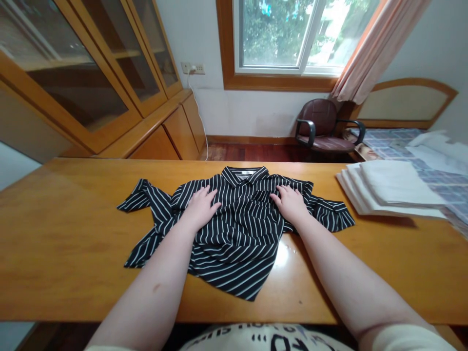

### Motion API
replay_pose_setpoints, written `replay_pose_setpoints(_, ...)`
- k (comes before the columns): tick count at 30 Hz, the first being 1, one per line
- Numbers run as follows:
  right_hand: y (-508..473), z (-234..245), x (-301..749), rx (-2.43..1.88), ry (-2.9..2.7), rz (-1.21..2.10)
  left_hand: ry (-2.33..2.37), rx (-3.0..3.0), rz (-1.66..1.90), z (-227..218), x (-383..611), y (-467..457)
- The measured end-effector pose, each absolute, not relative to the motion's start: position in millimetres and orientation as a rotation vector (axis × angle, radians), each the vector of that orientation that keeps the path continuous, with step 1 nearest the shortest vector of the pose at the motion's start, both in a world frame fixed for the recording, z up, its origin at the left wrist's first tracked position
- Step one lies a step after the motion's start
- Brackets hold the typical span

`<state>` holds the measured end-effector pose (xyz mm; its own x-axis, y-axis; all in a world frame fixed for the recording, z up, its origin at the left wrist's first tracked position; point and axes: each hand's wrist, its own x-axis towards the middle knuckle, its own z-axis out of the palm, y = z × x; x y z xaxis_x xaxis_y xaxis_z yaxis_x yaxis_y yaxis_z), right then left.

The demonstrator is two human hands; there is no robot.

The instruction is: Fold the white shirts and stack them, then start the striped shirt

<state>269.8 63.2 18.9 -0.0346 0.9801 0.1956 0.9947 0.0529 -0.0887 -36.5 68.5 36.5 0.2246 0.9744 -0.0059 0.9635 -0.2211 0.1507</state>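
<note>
A black shirt with white stripes [237,224] lies spread and wrinkled on the wooden table [73,234], its collar toward the far edge. Its sleeves stick out bent to both sides, and the lower hem comes to a skewed point near me. My left hand [201,207] rests flat on the left chest of the shirt, fingers spread. On the opposite side of the chest, my right hand [290,202] lies palm down with its fingers apart. Neither hand grips the cloth. Under the palms the fabric is hidden.
White stacked sheets or folded cloths [391,187] sit at the table's right end. Beyond the table stand a maroon armchair [321,122] and a bed [387,141]. A glass-door cabinet [120,73] rises at the left. A white cord [199,112] hangs from a wall socket.
</note>
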Motion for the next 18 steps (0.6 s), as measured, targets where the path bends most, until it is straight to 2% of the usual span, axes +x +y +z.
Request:
replay_pose_setpoints(4,59,27,269,-1.905,-2.15,-0.107,1.94,2.322,0.17,49,-35,62)
replay_pose_setpoints(9,55,34,267,-1.786,-2.274,-0.007,1.927,2.255,0.063,34,-41,68)
replay_pose_setpoints(14,53,32,270,-1.319,-2.326,0.074,1.985,2.267,-0.047,16,-45,77)
replay_pose_setpoints(18,49,34,267,-1.091,-2.531,0.275,1.995,2.25,-0.053,15,-45,80)
